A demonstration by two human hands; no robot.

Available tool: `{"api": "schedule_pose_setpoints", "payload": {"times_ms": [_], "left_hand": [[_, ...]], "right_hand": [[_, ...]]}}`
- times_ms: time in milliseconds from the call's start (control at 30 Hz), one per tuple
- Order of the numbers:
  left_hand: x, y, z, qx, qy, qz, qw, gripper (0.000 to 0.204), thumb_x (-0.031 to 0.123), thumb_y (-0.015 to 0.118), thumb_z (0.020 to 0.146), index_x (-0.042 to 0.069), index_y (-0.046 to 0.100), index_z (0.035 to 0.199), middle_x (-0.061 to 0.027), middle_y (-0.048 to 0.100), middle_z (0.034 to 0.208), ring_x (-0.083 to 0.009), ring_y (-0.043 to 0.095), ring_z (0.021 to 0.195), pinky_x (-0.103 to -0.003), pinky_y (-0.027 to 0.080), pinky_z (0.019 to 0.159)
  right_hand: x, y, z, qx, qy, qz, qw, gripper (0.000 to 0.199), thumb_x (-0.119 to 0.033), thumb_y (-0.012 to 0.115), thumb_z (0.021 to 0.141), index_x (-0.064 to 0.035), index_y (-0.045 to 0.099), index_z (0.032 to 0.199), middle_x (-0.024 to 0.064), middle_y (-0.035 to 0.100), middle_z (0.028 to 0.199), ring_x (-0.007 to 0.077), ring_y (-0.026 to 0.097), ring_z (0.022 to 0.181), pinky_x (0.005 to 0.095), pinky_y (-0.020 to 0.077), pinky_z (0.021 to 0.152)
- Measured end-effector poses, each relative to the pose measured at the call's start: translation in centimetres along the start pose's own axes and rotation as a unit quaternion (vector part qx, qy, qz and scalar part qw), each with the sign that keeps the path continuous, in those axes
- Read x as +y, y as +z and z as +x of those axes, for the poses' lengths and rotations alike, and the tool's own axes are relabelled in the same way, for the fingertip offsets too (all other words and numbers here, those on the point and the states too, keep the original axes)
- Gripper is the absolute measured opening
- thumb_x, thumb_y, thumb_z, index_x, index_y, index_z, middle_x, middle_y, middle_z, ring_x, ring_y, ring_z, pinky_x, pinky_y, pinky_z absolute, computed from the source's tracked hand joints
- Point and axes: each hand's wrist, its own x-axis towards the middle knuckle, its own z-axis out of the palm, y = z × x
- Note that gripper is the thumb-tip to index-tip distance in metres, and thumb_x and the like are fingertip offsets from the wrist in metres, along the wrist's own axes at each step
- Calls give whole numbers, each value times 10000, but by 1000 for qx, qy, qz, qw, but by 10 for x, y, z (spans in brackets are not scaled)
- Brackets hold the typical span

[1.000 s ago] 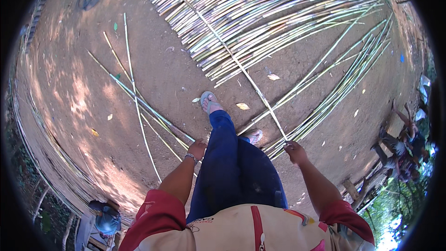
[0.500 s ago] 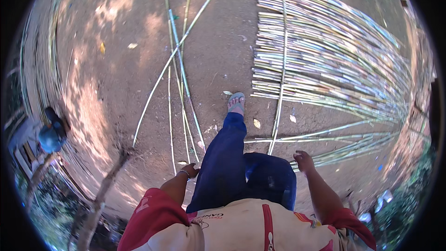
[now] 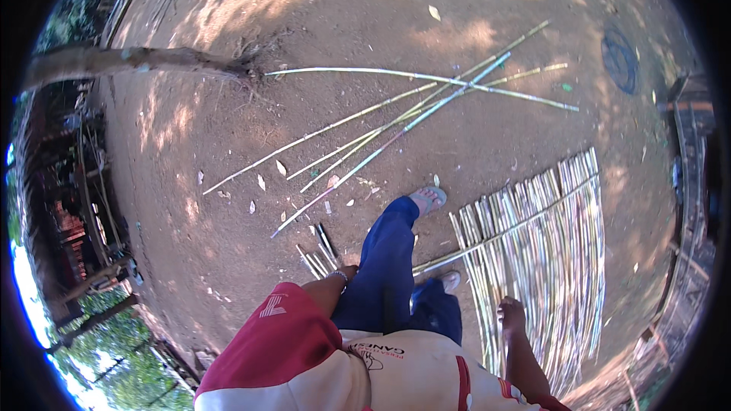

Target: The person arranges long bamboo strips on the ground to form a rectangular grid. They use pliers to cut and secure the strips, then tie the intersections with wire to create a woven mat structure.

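Observation:
My left hand (image 3: 349,271), with a bracelet at its wrist, hangs beside my blue trousers (image 3: 373,278); its fingers are mostly hidden. Several pole ends (image 3: 316,260) show next to it on the ground, and a dark, thin object (image 3: 326,240) lies by them. Lower right, my right hand (image 3: 512,313) hangs with curled fingers and nothing visible in them. Below it lies a row of slender bamboo-like poles (image 3: 552,274), side by side, with one pole (image 3: 506,231) across them. Farther ahead, several loose poles (image 3: 411,74) cross one another on the soil.
A tree trunk (image 3: 167,59) reaches in from the left. At the far right lies a dark coil (image 3: 620,61), and a wooden structure (image 3: 693,183) lines the edge. My sandalled foot (image 3: 430,197) stands between the loose poles and the row. Dry leaves (image 3: 261,182) dot the soil.
My view has swung left as I walk. The crossed poles now lie nearly sideways ahead of me, and the row has shifted to the lower right, beneath my right hand.

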Motion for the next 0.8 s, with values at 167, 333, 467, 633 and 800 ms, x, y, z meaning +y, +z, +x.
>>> {"api": "schedule_pose_setpoints", "payload": {"times_ms": [167, 333, 467, 633, 800], "left_hand": [[34, 84, -17, 121, -32, -239, 963, 659, 465, 706, 829, 105, 589, 1368, -227, 625, 1314, -368, 594, 1237, -418, 459, 1049], [53, 174, -39, 173, -69, -275, 943, 593, 451, 655, 878, 94, 606, 1350, -223, 625, 1312, -358, 598, 1233, -415, 457, 1058], [92, 229, -94, 230, -72, -327, 914, 594, 469, 635, 898, 100, 596, 1362, -221, 620, 1319, -363, 604, 1222, -415, 459, 1059], [92, 324, -102, 213, -100, -459, 857, 601, 474, 643, 887, 105, 597, 1359, -206, 634, 1310, -354, 609, 1218, -408, 463, 1048], [107, 412, -56, 144, 1, -447, 883, 648, 513, 633, 872, 90, 596, 1361, -203, 596, 1368, -346, 577, 1269, -391, 440, 1073]], "right_hand": [[-13, -41, -9, -2, -64, -83, 994, 390, -191, 654, 918, -36, 588, 1269, 54, 659, 940, 126, 603, 758, 267, 447, 598], [39, -108, -33, -10, -159, -257, 953, 422, -243, 653, 949, 2, 571, 1283, 99, 678, 935, 144, 588, 740, 289, 452, 621], [57, -169, -85, -20, -130, -497, 858, 531, -380, 697, 902, -11, 622, 1277, 217, 699, 1140, 315, 675, 1074, 382, 508, 931], [13, -171, -96, -37, -128, -639, 758, 518, -385, 724, 887, -11, 654, 1239, 194, 731, 1057, 274, 704, 1006, 359, 531, 887], [-67, -125, -44, -34, -265, -469, 842, 422, -285, 681, 931, -15, 628, 1250, 97, 685, 929, 181, 632, 809, 311, 496, 722]]}}
